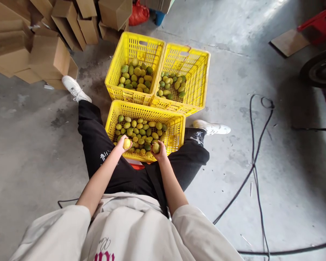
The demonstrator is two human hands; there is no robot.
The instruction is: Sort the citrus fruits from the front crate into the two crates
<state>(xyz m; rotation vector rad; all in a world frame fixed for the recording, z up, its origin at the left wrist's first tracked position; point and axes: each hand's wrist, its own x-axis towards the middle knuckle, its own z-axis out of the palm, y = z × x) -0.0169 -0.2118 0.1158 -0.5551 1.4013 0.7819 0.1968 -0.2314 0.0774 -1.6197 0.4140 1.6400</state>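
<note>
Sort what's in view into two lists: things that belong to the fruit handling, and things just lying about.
In hand:
left hand holding a yellow fruit
right hand holding a second fruit
near crate
far left crate
far right crate

Lying about:
cardboard boxes
black cable
red bag
tyre

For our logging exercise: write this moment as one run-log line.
left hand: holds yellow fruit | right hand: holds second fruit | both above near crate | two far crates hold fruit

Grey concrete floor (260, 203) — three yellow crates (179, 125), cardboard boxes (46, 58), black cables (256, 156).
</note>
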